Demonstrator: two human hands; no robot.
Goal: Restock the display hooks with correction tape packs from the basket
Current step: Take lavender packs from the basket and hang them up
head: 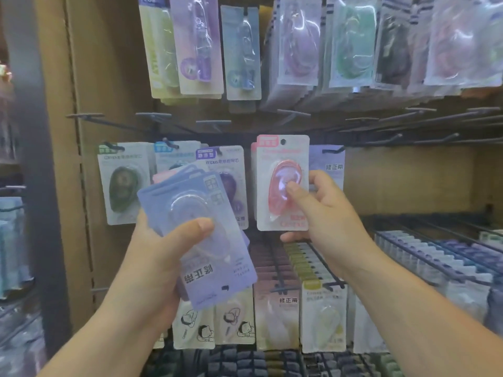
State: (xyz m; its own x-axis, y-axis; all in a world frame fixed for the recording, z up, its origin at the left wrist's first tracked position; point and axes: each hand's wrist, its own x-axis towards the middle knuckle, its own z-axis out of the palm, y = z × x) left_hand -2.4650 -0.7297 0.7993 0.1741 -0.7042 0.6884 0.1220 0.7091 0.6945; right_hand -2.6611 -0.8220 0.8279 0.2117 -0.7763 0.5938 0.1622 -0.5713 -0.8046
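Rows of hanging packs (299, 50) cover the display rack before me, set against a brown back panel (62, 131) on the left. On the middle row, far left, a green correction tape pack (123, 183) hangs from its hook, with a blue-tabbed pack (168, 155) and a purple refill pack (230, 172) beside it, both partly hidden. In front of them my left hand (163, 254) grips a fanned stack of lilac correction tape packs (201, 240), printing upside down, thumb pressed across the top blister and fingers curled behind. Just right of the stack, my right hand (321, 213) holds a single pink correction tape pack (283, 183) upright against the rack, thumb on its blister, fingers wrapped behind the right edge and one under the bottom edge. Its hang hole sits at the top; I cannot tell whether a hook passes through it. Another pink card edge peeks out behind it. Behind my right hand a lilac pack (326, 161) hangs on a hook. Farther right, dark wire hooks (424, 137) jut from the rack, above packed lower rows (435, 257).
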